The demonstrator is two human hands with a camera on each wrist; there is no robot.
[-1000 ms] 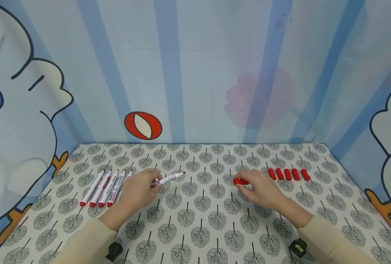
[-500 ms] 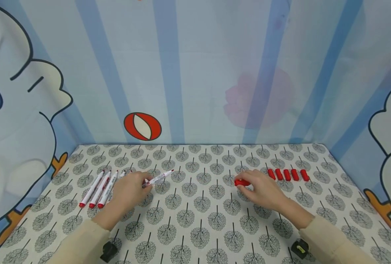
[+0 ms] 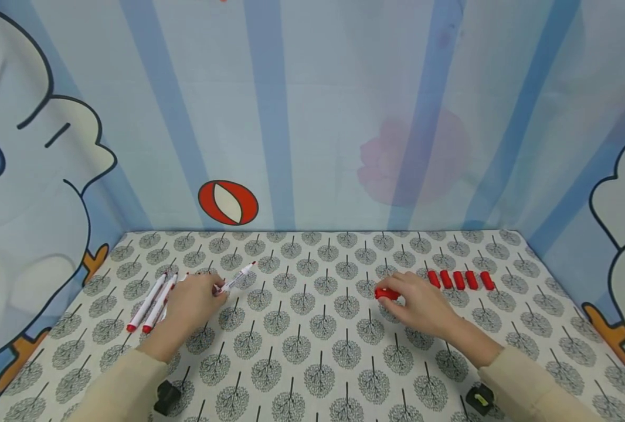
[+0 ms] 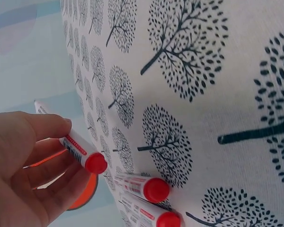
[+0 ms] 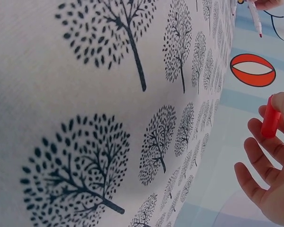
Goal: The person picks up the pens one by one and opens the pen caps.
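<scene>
My left hand pinches a white marker between thumb and fingers. Its bare red nib points away to the upper right in the head view, and its red end plug faces the left wrist camera. White markers with red ends lie side by side under and left of this hand, which partly hides them. Further right, my right hand holds a red marker cap between thumb and index finger; its other fingers spread loosely.
Several red caps lie in a row just beyond the right hand. A tree-print cloth covers the table, with a printed blue-striped curtain standing along its back edge.
My left hand has moved left with the marker, over the row of markers, covering more of them. The marker's nib now points more steeply away. My right hand has stayed almost still with the cap.
</scene>
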